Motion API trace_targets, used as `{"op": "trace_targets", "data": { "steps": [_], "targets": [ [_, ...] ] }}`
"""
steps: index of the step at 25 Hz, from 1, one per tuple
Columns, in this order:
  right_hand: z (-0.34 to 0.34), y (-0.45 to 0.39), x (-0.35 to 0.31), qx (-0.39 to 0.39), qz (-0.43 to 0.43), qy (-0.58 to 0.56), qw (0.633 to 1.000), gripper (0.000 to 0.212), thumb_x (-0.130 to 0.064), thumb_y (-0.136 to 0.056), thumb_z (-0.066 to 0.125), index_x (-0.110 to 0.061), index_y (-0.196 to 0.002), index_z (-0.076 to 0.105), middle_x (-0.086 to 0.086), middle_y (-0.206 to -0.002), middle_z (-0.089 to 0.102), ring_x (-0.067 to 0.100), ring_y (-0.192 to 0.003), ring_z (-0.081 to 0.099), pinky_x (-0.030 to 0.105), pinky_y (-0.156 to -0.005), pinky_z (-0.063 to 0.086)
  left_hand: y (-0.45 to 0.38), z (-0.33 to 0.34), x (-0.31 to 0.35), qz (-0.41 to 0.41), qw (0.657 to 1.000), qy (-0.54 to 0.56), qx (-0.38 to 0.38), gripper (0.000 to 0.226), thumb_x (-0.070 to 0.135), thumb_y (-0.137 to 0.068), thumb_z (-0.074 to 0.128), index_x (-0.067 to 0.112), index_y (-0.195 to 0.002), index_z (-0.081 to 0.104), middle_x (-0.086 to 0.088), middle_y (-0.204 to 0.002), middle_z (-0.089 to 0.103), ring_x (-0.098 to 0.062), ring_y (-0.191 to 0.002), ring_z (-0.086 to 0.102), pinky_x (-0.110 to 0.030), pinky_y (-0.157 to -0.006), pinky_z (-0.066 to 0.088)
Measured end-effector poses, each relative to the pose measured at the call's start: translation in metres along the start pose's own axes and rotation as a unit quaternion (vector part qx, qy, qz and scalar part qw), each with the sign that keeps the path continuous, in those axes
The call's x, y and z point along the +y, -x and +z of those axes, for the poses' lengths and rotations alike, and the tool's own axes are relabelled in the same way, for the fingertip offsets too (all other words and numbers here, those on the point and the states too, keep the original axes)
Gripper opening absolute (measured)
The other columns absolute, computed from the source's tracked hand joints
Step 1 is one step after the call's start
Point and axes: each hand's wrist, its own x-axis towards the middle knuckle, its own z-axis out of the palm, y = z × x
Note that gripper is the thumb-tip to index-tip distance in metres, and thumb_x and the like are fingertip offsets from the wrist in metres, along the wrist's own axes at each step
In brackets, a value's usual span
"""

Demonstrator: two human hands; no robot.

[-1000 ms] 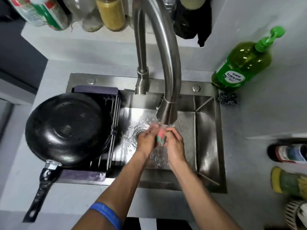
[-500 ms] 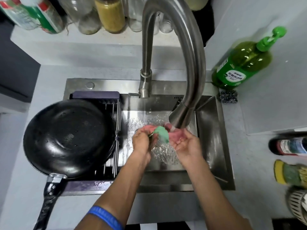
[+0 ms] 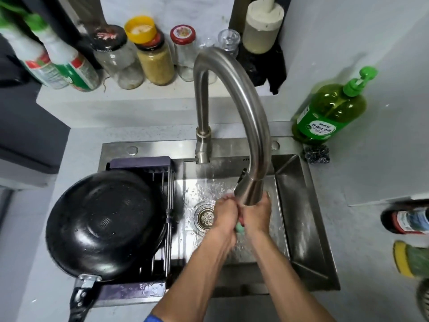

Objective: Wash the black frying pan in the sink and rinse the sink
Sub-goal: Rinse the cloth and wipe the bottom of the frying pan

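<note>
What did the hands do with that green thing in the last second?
Half a second ago the right hand lay open under the tap; now both hands press together again round the green sponge, left hand included. The black frying pan stays upturned on the rack.

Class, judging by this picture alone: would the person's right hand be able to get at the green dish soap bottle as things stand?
Probably yes, once freed. The right hand is squeezing a green sponge together with the left hand under the faucet. The bottle stands on the counter beyond the sink's right corner, with nothing between.
</note>
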Motion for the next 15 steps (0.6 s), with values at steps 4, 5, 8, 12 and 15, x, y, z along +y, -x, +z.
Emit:
{"op": "trace_targets", "data": {
  "steps": [4, 5, 8, 12, 15],
  "targets": [
    [0.014, 0.018, -0.013, -0.037, 0.008, -0.020, 0.999, 0.019, -0.035, -0.079, 0.082, -0.021, -0.082, 0.068, -0.002, -0.072, 0.073, 0.016, -0.065, 0.071, 0.029, -0.060, 0.057, -0.001, -0.006, -0.007, -0.034, 0.993, 0.018, -0.109, 0.054, 0.045, -0.099, 0.037, 0.016, -0.062, 0.063, 0.002, -0.047, 0.054, -0.010, -0.036, 0.048, -0.014, -0.036, 0.036],
    [0.011, 0.016, -0.016, -0.035, 0.040, -0.042, 0.998, 0.020, -0.031, -0.082, 0.078, -0.018, -0.075, 0.065, 0.000, -0.064, 0.067, 0.020, -0.059, 0.066, 0.029, -0.054, 0.051, -0.004, -0.009, -0.011, -0.067, 0.990, -0.001, -0.124, 0.058, 0.049, -0.098, 0.032, 0.016, -0.056, 0.055, 0.001, -0.043, 0.048, -0.012, -0.035, 0.045, -0.015, -0.038, 0.037],
    [-0.003, 0.010, -0.025, -0.093, 0.153, -0.150, 0.973, 0.028, -0.019, -0.094, 0.066, -0.012, -0.068, 0.056, 0.009, -0.058, 0.046, 0.018, -0.041, 0.042, 0.022, -0.043, 0.034, -0.012, -0.015, -0.023, -0.070, 0.985, -0.026, -0.159, 0.049, 0.035, -0.090, 0.038, 0.018, -0.044, 0.041, 0.001, -0.037, 0.034, -0.015, -0.035, 0.032, -0.018, -0.040, 0.037],
    [-0.025, 0.004, -0.013, -0.115, 0.031, -0.188, 0.975, 0.016, 0.005, -0.094, 0.055, -0.008, -0.102, 0.059, 0.003, -0.070, 0.062, 0.011, -0.050, 0.056, 0.023, -0.044, 0.049, -0.013, -0.011, -0.022, -0.056, 0.993, 0.015, -0.107, 0.025, 0.020, -0.090, 0.052, 0.010, -0.069, 0.061, -0.003, -0.052, 0.057, -0.016, -0.046, 0.054, -0.026, -0.045, 0.048],
    [-0.037, -0.004, 0.002, -0.123, 0.065, -0.147, 0.979, 0.030, 0.001, -0.099, 0.044, -0.023, -0.111, 0.058, -0.005, -0.075, 0.071, 0.013, -0.062, 0.064, 0.026, -0.052, 0.055, -0.013, -0.003, -0.011, 0.026, 0.997, 0.064, -0.027, 0.014, -0.003, -0.088, 0.047, 0.001, -0.093, 0.060, -0.007, -0.050, 0.058, -0.014, -0.033, 0.046, -0.022, -0.030, 0.038]
  ]
}}
